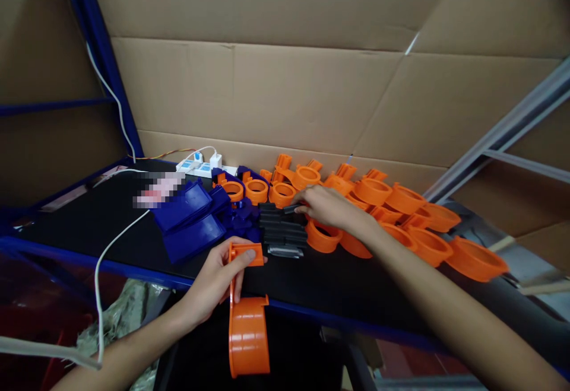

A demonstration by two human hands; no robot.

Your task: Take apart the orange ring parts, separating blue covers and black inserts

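My left hand [227,269] grips an orange plastic ring holder [249,334] by its flat upper end, thumb on top, with the round ring part hanging down past the table's front edge. My right hand [315,201] reaches over the table, its fingertips closed on a small black strip [291,208] at the far end of a row. Below those fingers lie several more black strips [282,231], stacked side by side. Right of them stand many orange ring holders [325,235], partly covered by my right forearm.
Dark blue flat plastic parts [193,237] and small blue pieces [240,219] lie left of the strips. Behind them are orange rings with blue parts [257,190] and a white power strip [200,167]. A white cable [100,272] hangs over the table's front-left edge. Cardboard [267,94] walls the back.
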